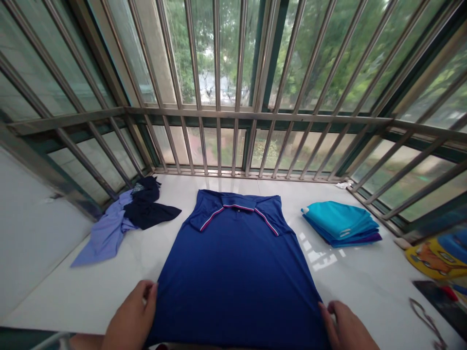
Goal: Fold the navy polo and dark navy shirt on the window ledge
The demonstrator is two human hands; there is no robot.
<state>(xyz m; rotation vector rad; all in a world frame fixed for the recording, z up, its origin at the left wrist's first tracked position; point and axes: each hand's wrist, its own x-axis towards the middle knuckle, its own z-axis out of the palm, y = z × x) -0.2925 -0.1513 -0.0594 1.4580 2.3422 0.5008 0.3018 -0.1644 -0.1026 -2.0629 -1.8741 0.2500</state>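
Observation:
A dark blue polo shirt [233,272] lies spread on the white ledge, collar toward the window, with red and white trim along the collar and sleeve edges. Its sleeves are folded inward over the upper body. My left hand [133,313] pinches the shirt's left edge near the bottom. On the opposite edge, at about the same height, my right hand [345,323] grips the fabric between thumb and curled fingers. The hem runs to the bottom of the view, where it is partly cut off.
To the right sits a stack of folded clothes [339,221], turquoise on top. Crumpled lavender cloth [107,231] and black cloth [148,209] lie at the left. A yellow and blue container [438,255], a dark flat object [443,304] and a cord-like loop [426,318] are at far right. Metal bars [219,116] line the window.

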